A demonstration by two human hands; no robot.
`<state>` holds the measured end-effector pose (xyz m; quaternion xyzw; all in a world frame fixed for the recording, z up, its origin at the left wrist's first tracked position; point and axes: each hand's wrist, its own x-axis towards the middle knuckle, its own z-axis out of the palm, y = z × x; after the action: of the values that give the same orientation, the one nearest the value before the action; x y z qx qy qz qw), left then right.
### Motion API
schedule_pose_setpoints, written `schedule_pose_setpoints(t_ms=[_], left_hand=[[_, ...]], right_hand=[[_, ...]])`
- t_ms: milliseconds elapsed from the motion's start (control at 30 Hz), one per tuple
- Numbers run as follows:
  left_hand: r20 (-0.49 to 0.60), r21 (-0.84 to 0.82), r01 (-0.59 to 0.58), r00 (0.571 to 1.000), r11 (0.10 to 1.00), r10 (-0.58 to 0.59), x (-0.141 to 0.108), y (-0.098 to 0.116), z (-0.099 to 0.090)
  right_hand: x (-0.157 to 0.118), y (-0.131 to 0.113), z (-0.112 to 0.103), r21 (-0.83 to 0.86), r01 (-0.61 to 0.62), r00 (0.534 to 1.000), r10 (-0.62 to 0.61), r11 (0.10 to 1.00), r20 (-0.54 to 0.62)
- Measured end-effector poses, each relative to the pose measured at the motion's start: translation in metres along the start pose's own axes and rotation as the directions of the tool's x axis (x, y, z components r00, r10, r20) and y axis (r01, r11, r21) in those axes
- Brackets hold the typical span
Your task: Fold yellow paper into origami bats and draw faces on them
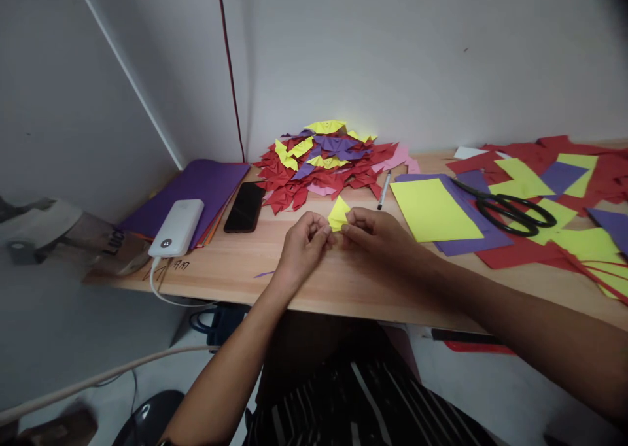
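Note:
Between my two hands, just above the wooden table, is a small piece of folded yellow paper with a pointed top. My left hand pinches its left side between thumb and fingers. On the right side, my right hand pinches it the same way. The fingers hide the paper's lower corners. Behind the hands lies a heap of folded paper figures in red, yellow, purple and pink; some yellow ones carry small drawn faces. A pen rests right of the heap.
Left of my hands lie a black phone and a white power bank with a cable, partly on purple sheets. To the right are yellow paper sheets, black-handled scissors and red, yellow and purple scraps. A wall stands behind.

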<state>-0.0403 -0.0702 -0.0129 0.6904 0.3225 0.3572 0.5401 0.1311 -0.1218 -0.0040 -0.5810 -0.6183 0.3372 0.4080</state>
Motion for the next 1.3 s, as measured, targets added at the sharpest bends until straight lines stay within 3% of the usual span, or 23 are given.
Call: schedule_pose_setpoints(t_ms=[67, 167, 433, 633, 1133, 1300], left_hand=[[0.033, -0.088, 0.062, 0.998, 0.994, -0.059, 0.003, -0.004, 0.000], [0.048, -0.090, 0.110, 0.993, 0.990, -0.106, 0.005, -0.007, 0.000], [-0.001, 0.105, 0.095, 0.995, 0.990, -0.096, 0.002, -0.005, 0.001], [-0.008, 0.006, 0.128, 0.992, 0.992, -0.128, 0.003, 0.002, 0.003], [0.051, -0.108, 0.183, 0.983, 0.977, -0.178, 0.002, 0.003, 0.001], [0.009, -0.098, 0.192, 0.981, 0.977, -0.192, 0.001, 0.004, 0.001]], right_hand=[[0.000, 0.000, 0.001, -0.012, 0.002, 1.000, -0.002, 1.000, -0.019], [-0.001, 0.002, 0.003, -0.037, 0.024, 0.999, -0.025, 0.999, -0.035], [-0.004, 0.005, 0.008, -0.078, 0.086, 0.996, -0.087, 0.993, -0.009], [-0.005, 0.002, 0.008, -0.187, 0.108, 0.993, -0.116, 0.976, -0.031], [-0.004, 0.006, 0.007, -0.022, 0.097, 0.995, -0.096, 0.995, 0.035], [-0.003, 0.009, 0.005, -0.019, 0.084, 0.996, -0.084, 0.996, 0.031]])
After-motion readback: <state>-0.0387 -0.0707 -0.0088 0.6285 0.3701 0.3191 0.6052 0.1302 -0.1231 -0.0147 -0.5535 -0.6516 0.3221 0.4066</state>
